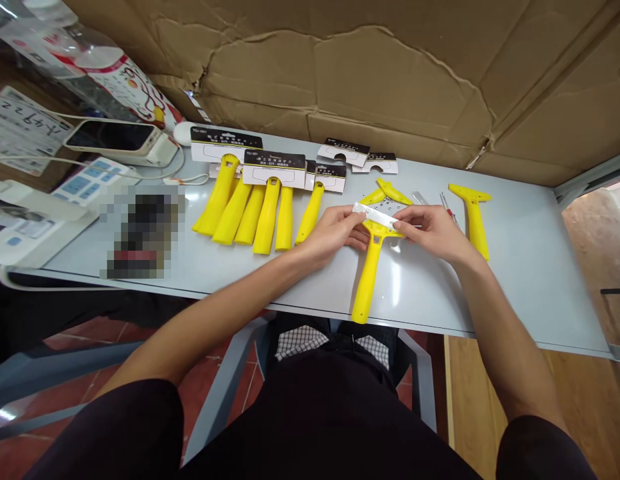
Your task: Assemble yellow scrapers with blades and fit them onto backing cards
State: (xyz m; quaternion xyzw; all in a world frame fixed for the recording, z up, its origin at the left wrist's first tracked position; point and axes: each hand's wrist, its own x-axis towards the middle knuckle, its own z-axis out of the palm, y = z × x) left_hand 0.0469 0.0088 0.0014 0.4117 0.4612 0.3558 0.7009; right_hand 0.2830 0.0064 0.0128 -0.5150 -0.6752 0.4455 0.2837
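A yellow scraper handle (369, 277) lies in front of me on the table, its grip end toward me. Across its wide head sits a flat silvery plate (377, 215). My left hand (341, 232) pinches the plate's left end, and my right hand (426, 227) has its fingers closed on the right end. Just beyond them are other yellow pieces (385, 190) with small metal screws (389, 205) scattered around. A screwdriver (447, 205), partly hidden, is behind my right hand. Another yellow handle (475, 220) lies to the right.
Several yellow handles (267, 217) with black-and-white cards (274, 169) lie left of my hands. Two loose cards (344, 152) are at the back, before a cardboard sheet (360, 80). A phone (115, 137), power strip (93, 183) and bottles (125, 80) stand far left.
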